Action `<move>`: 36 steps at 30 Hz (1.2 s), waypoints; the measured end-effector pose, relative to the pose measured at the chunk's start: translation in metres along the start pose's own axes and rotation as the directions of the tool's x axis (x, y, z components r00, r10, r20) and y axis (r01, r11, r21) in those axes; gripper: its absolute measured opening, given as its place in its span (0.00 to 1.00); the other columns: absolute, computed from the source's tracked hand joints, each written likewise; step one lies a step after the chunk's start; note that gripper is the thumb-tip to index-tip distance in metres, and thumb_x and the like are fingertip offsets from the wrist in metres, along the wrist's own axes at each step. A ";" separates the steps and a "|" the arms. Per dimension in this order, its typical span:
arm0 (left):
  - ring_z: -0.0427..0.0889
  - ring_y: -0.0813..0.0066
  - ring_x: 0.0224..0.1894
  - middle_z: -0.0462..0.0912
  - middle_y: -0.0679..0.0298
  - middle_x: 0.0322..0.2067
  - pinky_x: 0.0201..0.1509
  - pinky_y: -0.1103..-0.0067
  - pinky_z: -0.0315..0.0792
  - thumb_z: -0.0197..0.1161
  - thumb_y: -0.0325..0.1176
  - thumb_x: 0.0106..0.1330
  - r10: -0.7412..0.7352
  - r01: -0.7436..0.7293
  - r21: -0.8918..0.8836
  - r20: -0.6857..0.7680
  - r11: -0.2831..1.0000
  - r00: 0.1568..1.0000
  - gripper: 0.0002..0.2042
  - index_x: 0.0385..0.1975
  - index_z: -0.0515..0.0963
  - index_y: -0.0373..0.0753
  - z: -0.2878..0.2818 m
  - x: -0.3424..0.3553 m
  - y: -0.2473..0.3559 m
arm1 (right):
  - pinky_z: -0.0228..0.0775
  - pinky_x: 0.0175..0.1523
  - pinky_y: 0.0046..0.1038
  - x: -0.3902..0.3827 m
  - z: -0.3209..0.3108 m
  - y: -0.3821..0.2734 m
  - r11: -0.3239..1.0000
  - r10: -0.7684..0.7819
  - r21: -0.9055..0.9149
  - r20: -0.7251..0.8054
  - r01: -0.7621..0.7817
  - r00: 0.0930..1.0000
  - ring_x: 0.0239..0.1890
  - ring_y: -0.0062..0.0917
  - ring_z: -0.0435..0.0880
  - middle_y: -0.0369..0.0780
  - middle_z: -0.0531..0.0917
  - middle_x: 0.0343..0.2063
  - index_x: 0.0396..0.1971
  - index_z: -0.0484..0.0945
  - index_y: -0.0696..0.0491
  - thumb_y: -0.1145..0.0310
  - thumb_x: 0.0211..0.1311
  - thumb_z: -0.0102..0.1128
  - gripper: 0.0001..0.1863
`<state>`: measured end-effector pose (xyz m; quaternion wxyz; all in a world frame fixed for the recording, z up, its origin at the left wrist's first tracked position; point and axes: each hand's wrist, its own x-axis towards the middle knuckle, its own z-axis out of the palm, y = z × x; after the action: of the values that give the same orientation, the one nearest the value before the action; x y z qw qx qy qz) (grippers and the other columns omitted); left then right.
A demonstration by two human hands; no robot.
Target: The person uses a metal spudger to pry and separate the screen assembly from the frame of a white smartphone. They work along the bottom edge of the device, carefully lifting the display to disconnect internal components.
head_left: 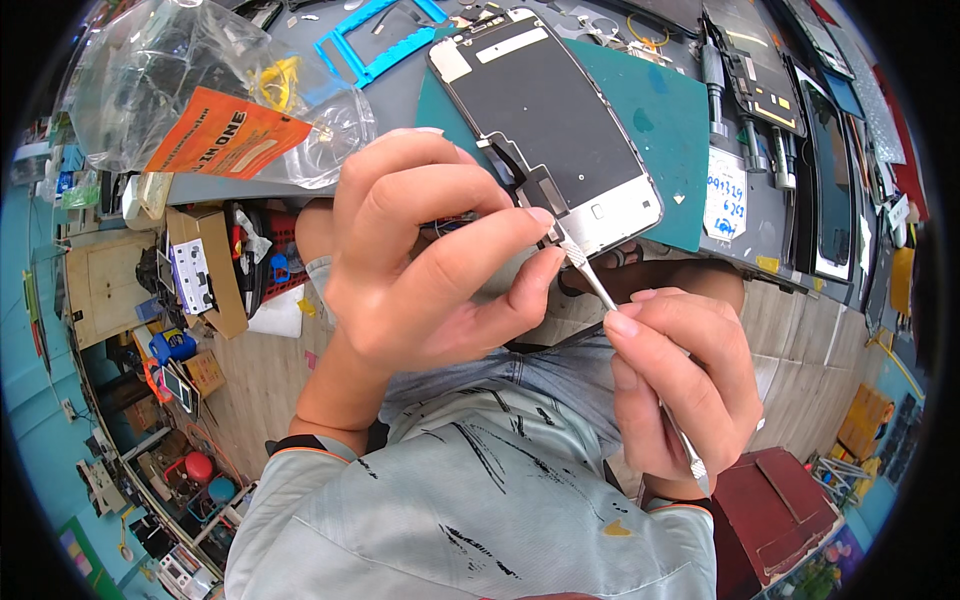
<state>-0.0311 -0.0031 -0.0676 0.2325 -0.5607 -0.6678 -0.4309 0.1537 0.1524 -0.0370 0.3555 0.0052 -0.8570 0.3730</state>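
A phone screen assembly (560,120), dark-backed with a white lower band, lies face down and slanted across a green mat (660,140). By its lower left edge, a black and silver flex cable (541,186) stands off the panel. My left hand (420,240) pinches the near end of that cable between thumb and index finger; its other fingers are curled. A slim metal spudger (598,284) with knurled ends is held in my right hand (690,375). The spudger's upper end meets the cable beside my left fingertips, and its exact tip is hard to make out.
A clear plastic bag (120,100) with an orange label sits at the left of the table, next to a blue plastic frame (385,50). Screwdrivers (714,90) and phone panels (830,180) line the right. Below the table edge, my lap and a wooden floor (260,375) show.
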 end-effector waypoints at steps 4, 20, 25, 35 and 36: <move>0.84 0.57 0.47 0.83 0.63 0.40 0.59 0.58 0.86 0.83 0.22 0.50 -0.018 0.017 0.033 0.020 0.999 1.000 0.20 0.45 0.90 0.41 -0.002 0.001 0.005 | 0.87 0.42 0.34 0.001 -0.002 -0.001 1.000 0.008 -0.007 0.013 -0.008 1.000 0.38 0.38 0.90 0.46 0.90 0.41 0.49 0.93 0.61 0.86 0.48 0.78 0.24; 0.86 0.65 0.39 0.81 0.67 0.36 0.59 0.54 0.89 0.81 0.19 0.56 -0.039 0.037 0.085 0.023 0.996 0.999 0.15 0.42 0.90 0.41 0.001 -0.002 0.017 | 0.87 0.42 0.34 0.006 -0.005 0.000 1.000 0.012 -0.009 0.036 -0.012 0.999 0.37 0.37 0.91 0.45 0.90 0.39 0.49 0.93 0.60 0.86 0.45 0.76 0.25; 0.86 0.66 0.39 0.80 0.68 0.36 0.59 0.54 0.88 0.80 0.18 0.58 -0.044 0.042 0.074 0.026 0.996 0.999 0.15 0.43 0.89 0.41 0.002 -0.003 0.018 | 0.87 0.44 0.35 0.005 -0.006 -0.001 0.997 0.071 0.033 0.032 -0.072 0.997 0.38 0.37 0.91 0.46 0.90 0.39 0.49 0.93 0.60 0.87 0.44 0.75 0.26; 0.85 0.65 0.36 0.80 0.66 0.32 0.56 0.53 0.88 0.80 0.21 0.56 0.018 -0.017 0.010 -0.059 1.000 0.998 0.12 0.39 0.89 0.35 0.011 -0.007 0.011 | 0.89 0.48 0.37 0.005 -0.008 0.001 0.999 0.038 0.016 0.069 -0.040 0.997 0.40 0.37 0.91 0.47 0.91 0.42 0.51 0.93 0.60 0.88 0.46 0.75 0.27; 0.85 0.65 0.35 0.80 0.66 0.32 0.56 0.53 0.88 0.80 0.21 0.56 0.020 -0.020 0.004 -0.060 1.000 0.998 0.11 0.39 0.89 0.35 0.010 -0.007 0.011 | 0.89 0.48 0.37 0.005 -0.008 0.001 0.999 0.042 0.016 0.070 -0.043 0.997 0.40 0.37 0.91 0.47 0.91 0.42 0.51 0.93 0.60 0.88 0.46 0.75 0.27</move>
<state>-0.0170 0.0019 -0.0750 0.2576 -0.5537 -0.6556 -0.4442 0.1545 0.1598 -0.0310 0.3175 0.0031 -0.8655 0.3873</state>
